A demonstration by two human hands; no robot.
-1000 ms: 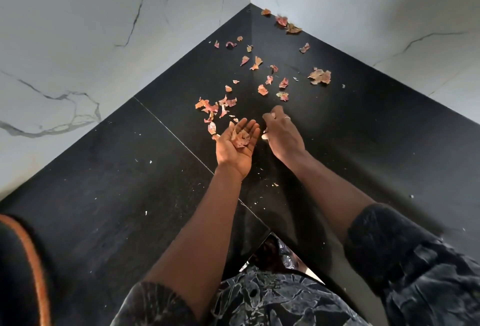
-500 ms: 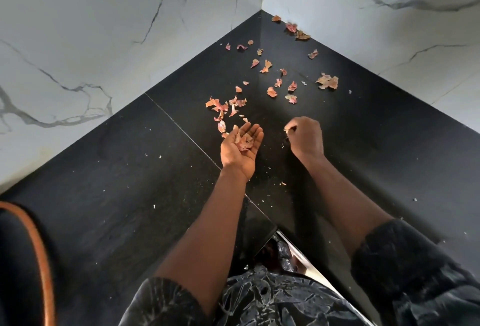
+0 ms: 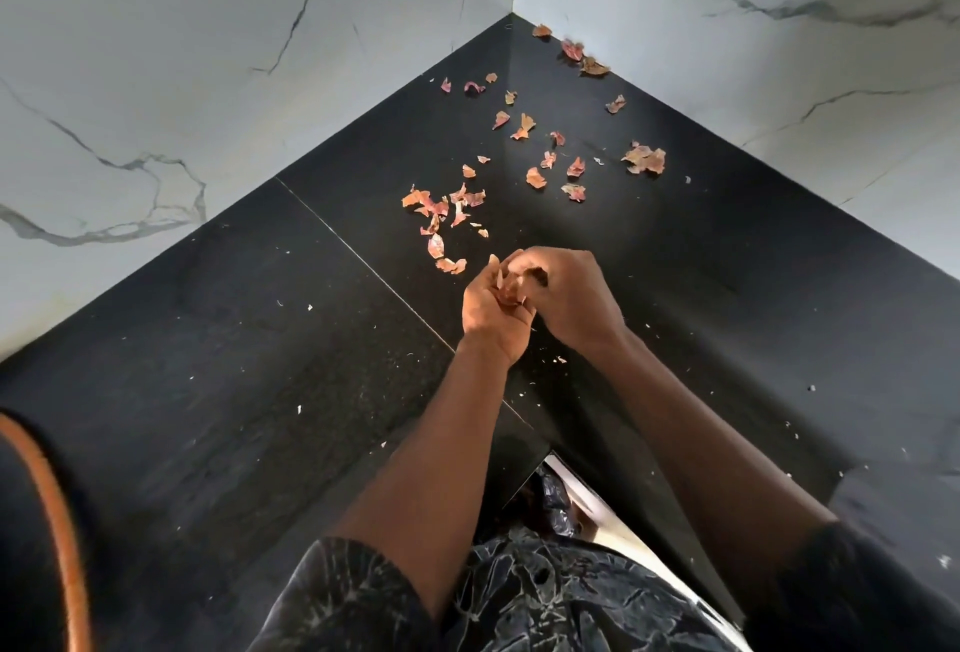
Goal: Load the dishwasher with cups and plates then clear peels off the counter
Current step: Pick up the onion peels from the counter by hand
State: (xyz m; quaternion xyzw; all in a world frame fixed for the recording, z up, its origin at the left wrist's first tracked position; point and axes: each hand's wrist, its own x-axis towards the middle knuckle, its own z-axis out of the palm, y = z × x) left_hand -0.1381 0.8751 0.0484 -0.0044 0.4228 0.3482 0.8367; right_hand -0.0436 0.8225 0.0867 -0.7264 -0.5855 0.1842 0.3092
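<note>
Head view: left hand (image 3: 488, 313) is cupped palm-up, fingers curled round gathered peels (image 3: 510, 290). Right hand (image 3: 574, 298) is bunched fingertips-down over that palm (whether a peel is pinched cannot be told). Loose peels (image 3: 441, 215) are scattered on the counter (image 3: 260, 365) just beyond both hands, toward the wall corner. The nearest cluster lies on the left hand's side.

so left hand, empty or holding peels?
Holding: the left hand is cupped, with reddish peels showing in its palm. The right hand is bunched over it; whether it pinches one, cannot tell.
</note>
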